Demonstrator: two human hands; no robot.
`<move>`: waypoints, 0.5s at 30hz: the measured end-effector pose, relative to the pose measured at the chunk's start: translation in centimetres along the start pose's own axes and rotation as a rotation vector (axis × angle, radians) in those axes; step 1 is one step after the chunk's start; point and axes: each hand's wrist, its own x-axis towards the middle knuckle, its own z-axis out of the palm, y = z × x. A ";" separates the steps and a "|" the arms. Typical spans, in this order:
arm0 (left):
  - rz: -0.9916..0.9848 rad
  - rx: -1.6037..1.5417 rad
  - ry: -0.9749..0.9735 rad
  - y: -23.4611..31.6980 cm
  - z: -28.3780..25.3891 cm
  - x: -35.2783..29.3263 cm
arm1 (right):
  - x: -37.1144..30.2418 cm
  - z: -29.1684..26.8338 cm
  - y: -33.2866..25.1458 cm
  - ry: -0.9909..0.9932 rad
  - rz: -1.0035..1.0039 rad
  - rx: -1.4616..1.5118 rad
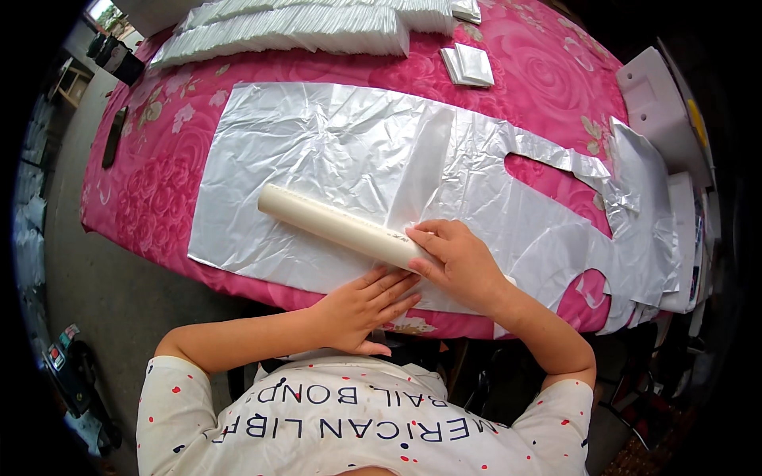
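A cream-white plastic pipe (pixel 337 228) lies slantwise across a silvery plastic sheet (pixel 317 127), which is spread over the table with creases in it. My right hand (pixel 460 258) is closed around the pipe's right part, thumb on the near side and fingers on the far side. My left hand (pixel 361 309) rests flat at the sheet's near edge, fingers stretched out just below the pipe. Towards the right the sheet has cut-out openings and strap-like strips, with more silvery film (pixel 647 214) bunched at the table's right end.
A pink flowered cloth (pixel 147 190) covers the table. Long rows of folded silvery packets (pixel 294 36) stand at the far edge, with a few folded packets (pixel 470 65) nearer. A white foam box (pixel 659 103) is at the right; a dark flat object (pixel 114 139) lies far left.
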 end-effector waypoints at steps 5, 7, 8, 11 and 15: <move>-0.023 0.012 -0.009 0.3 0.2 -0.2 | 0.7 -1.2 0.2 -0.061 0.073 -0.019; -0.024 0.034 0.006 0.3 0.3 -0.2 | 0.1 -0.4 -0.2 -0.056 -0.020 -0.045; -0.023 0.037 0.016 0.3 0.4 -0.2 | -0.1 0.0 -0.3 -0.058 -0.067 -0.059; -0.025 0.046 0.023 0.3 0.6 -0.2 | -0.1 0.1 -0.5 -0.063 0.004 -0.077; -0.041 0.049 -0.034 0.6 0.1 -0.3 | 2.7 -1.9 3.2 0.168 -0.027 -0.185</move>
